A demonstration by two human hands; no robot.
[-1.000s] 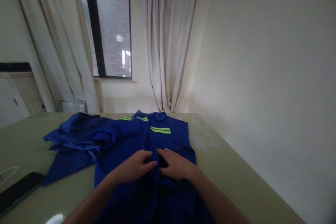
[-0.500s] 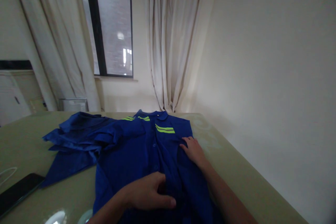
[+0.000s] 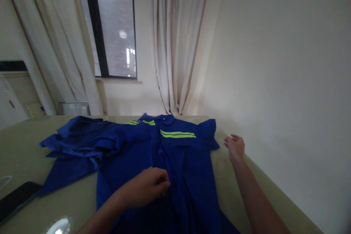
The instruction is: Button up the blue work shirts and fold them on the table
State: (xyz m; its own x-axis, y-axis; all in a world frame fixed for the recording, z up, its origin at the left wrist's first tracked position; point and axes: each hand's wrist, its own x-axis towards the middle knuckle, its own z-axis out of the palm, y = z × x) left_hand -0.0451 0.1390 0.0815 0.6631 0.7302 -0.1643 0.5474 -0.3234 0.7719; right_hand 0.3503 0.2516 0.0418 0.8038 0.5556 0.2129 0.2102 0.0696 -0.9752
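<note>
A blue shirt (image 3: 128, 161) with yellow-green stripes lies on the table, collar at the far side, its front facing up. Over the lower middle of the shirt is my left hand (image 3: 149, 186), its fingers curled in; whether they pinch any cloth is hidden. My right hand (image 3: 236, 146) is to the right of the short sleeve (image 3: 210, 133), apart from the cloth, with loosely bent, parted fingers and nothing in them. More blue cloth (image 3: 85, 139) lies bunched at the shirt's left.
A black phone (image 3: 19, 199) and a white cable (image 3: 6, 181) are on the table (image 3: 68, 204) at the left. Beyond the far edge stand curtains (image 3: 175, 44) and a window. A wall (image 3: 287, 80) runs along the right side.
My right hand has moved right, off the shirt, and the right sleeve now spreads outward. My left hand has moved up slightly and its fingers have curled in. The chest stripe shows longer.
</note>
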